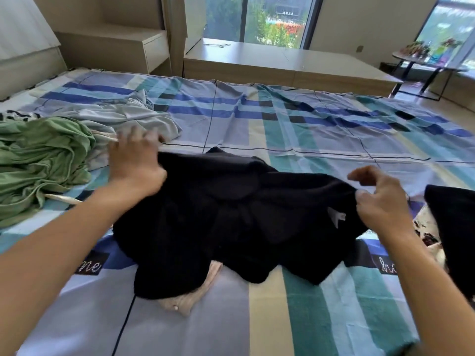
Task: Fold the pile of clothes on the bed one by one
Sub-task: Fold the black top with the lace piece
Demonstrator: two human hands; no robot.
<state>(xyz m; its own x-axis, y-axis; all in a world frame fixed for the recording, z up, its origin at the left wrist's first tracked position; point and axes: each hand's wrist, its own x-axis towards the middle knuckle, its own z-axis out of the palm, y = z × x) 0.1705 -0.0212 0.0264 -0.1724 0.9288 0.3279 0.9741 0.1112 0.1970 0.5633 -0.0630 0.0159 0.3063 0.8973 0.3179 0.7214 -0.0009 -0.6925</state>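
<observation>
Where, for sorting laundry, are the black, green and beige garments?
black garment [231,214]: head view, crumpled middle.
green garment [38,160]: head view, bunched folds.
beige garment [185,301]: head view, exposed corner.

Black garment [231,214], green garment [43,160], blue-teal plaid sheet [282,119].

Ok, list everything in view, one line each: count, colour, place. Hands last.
black garment: one, black, crumpled mid-bed between the hands
beige garment: one, beige, partly under the black garment's near edge
green garment: one, green, heaped on the bed at left
pale garment: one, light grey, beyond the green one
dark cloth: one, black, right edge of the view
bed sheet: one, blue, teal and cream checks, covers the bed
low cabinet: one, beige, under the window
round table: one, dark legs, far right
left hand: one, grips the black garment's left edge, blurred
right hand: one, pinches its right edge
</observation>
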